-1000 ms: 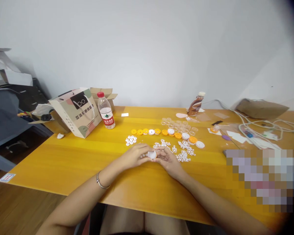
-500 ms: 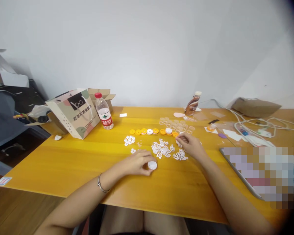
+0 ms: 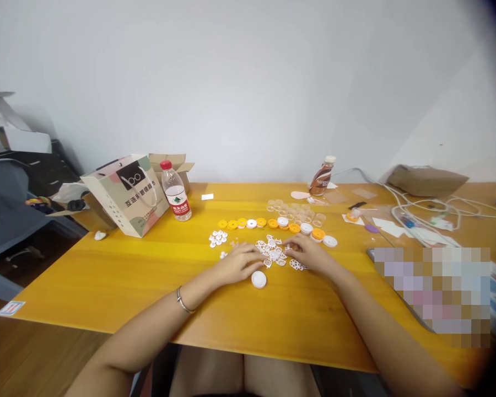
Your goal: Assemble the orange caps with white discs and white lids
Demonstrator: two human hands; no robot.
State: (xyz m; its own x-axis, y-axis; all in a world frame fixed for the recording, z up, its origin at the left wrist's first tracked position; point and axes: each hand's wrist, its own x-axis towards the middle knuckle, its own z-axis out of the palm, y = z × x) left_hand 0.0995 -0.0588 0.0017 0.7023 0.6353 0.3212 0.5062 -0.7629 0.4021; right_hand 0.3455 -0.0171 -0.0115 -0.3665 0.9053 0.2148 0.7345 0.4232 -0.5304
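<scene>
A white round disc (image 3: 259, 279) with a raised rim lies on the table just in front of my left hand (image 3: 240, 262), which no longer touches it. That hand's fingers are loosely stretched out to the left edge of a pile of small white openwork plastic pieces (image 3: 275, 255). At the pile's right side, my right hand (image 3: 310, 253) has thumb and forefinger around one white openwork piece (image 3: 288, 248). More of these pieces lie partly hidden under its palm. Behind the hands runs a row of yellow discs (image 3: 294, 227) and white discs (image 3: 306, 227).
Small white knobs (image 3: 218, 239) are grouped left of the pile. Clear rings (image 3: 297, 211) lie behind the disc row. A water bottle (image 3: 176, 193), a paper bag (image 3: 128, 193) and a brown drink bottle (image 3: 322, 177) stand farther back. White cables (image 3: 409, 207) and a blurred-out tablet-like device are at right.
My left hand has let go of the white disc and moved forward to the pile. My right hand has come from the disc row left and nearer, down to the openwork pieces.
</scene>
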